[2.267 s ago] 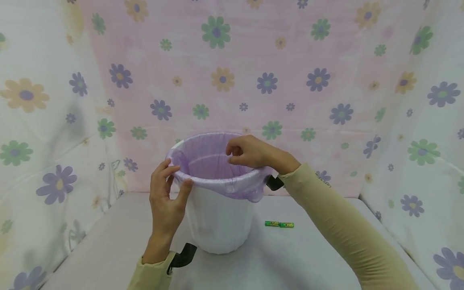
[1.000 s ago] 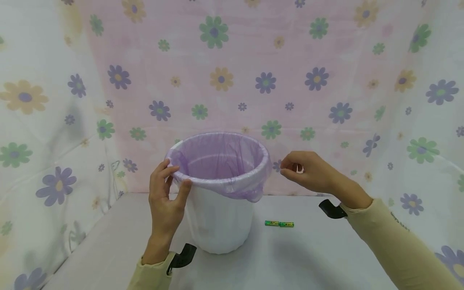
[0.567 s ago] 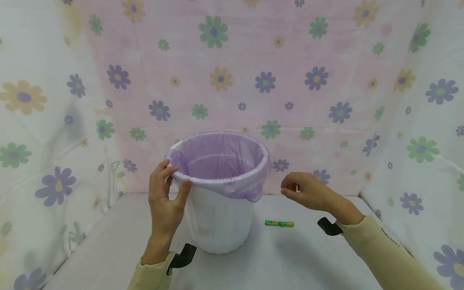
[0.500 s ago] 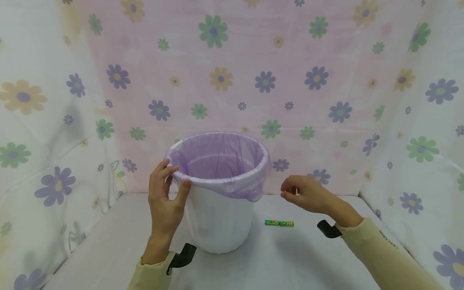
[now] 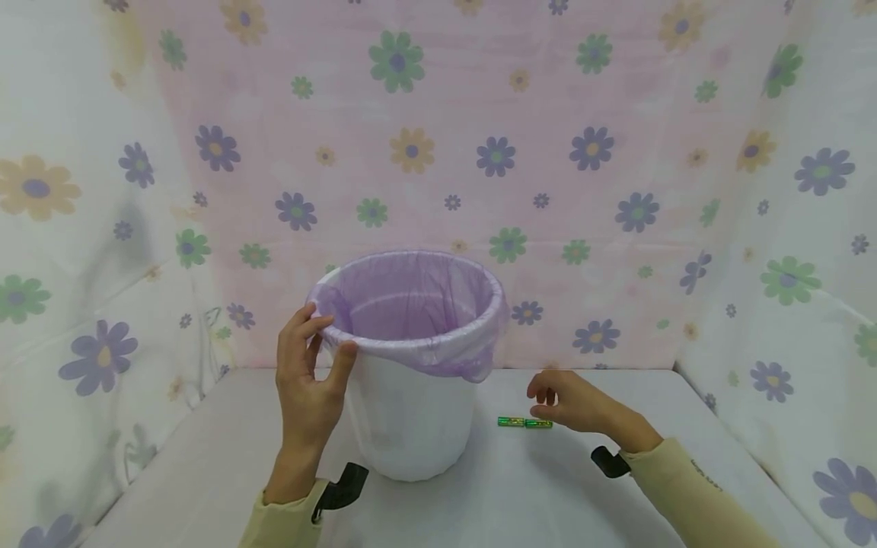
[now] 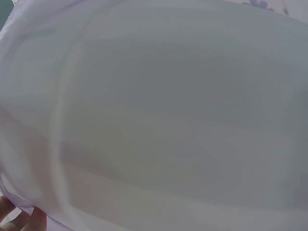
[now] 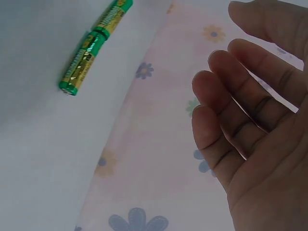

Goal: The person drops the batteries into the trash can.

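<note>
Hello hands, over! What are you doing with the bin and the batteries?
Left hand grips bin rim over the purple bag. Right hand open, just above two green batteries on table. Nothing between hand and batteries.

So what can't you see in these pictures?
- Bottom of the bin: in the head view the purple bag and the near rim hide whatever lies inside.
- Left hand: the left wrist view is filled by the blurred bin wall; only fingertips show at the bottom edge.
- Writing on the two green batteries: too small in the head view, blurred in the right wrist view.
- Right hand: its thumb is cut off in the right wrist view.
</note>
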The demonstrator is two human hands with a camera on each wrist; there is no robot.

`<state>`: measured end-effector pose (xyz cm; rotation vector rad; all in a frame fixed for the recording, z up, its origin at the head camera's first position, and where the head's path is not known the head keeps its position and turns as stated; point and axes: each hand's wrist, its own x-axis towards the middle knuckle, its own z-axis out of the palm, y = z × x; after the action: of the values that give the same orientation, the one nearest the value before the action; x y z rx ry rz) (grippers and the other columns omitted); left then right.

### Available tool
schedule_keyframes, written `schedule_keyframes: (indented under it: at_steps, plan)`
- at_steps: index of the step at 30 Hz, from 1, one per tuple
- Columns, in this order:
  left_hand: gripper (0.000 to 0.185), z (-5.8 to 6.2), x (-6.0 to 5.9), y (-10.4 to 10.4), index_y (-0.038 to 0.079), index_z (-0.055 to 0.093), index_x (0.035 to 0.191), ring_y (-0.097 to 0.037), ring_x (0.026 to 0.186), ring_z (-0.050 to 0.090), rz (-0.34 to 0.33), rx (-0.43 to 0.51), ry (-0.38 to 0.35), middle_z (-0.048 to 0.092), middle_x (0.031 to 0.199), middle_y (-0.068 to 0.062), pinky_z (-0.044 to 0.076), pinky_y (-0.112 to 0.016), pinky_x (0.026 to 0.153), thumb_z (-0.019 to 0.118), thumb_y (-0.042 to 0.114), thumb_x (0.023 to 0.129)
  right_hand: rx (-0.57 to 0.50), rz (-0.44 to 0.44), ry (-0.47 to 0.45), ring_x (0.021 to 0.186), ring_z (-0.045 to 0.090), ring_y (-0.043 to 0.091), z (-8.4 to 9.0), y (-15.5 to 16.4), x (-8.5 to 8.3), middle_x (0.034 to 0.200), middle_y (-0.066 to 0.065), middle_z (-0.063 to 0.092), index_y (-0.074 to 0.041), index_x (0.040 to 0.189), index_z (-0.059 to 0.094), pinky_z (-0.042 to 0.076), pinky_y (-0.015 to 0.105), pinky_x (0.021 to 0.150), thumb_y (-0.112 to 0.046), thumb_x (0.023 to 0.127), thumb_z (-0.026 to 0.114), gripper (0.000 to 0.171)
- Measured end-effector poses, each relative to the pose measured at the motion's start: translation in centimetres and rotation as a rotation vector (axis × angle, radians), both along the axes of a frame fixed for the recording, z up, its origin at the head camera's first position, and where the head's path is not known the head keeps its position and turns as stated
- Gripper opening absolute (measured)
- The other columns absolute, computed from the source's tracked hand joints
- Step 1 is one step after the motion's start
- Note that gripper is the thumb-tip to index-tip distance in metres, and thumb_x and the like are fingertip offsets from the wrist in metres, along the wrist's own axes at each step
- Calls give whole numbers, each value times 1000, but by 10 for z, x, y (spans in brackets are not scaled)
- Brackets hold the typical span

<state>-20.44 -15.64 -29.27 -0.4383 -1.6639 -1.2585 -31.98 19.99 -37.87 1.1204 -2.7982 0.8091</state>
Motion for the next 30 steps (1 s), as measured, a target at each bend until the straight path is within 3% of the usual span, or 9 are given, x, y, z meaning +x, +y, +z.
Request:
schedule_keyframes:
  at_steps: [4, 10, 20, 30]
  plan:
    - [36, 0, 1, 0, -12, 52, 115, -45, 125, 39, -2, 5, 6, 40, 135, -29, 37, -26, 107, 68, 0, 85, 16, -21, -46, 84, 55, 19, -15, 3, -6, 91, -3, 60, -14, 101, 63, 52, 33, 73, -15, 84, 73, 20]
    - [36, 0, 0, 0, -13, 52, 115, -46, 125, 39, -8, 5, 4, 39, 135, -30, 37, -26, 107, 67, -2, 84, 35, -23, -77, 86, 54, 22, -33, 8, -15, 93, 6, 60, -7, 104, 63, 49, 31, 71, -14, 82, 75, 26]
    - [36, 0, 1, 2, -13, 51, 115, -46, 125, 40, 9, -10, -8, 39, 135, -31, 37, -25, 107, 67, -3, 84, 95, -122, -119, 88, 52, 19, -57, 6, -24, 93, 0, 56, -10, 105, 63, 48, 38, 75, -21, 77, 80, 34]
    - [36, 1, 1, 2, -14, 51, 114, -46, 124, 41, 7, -8, 2, 40, 134, -31, 37, -25, 106, 67, -2, 84, 106, -111, -129, 79, 48, 15, -65, 5, -29, 85, -2, 54, -13, 100, 64, 44, 31, 68, -21, 78, 79, 28]
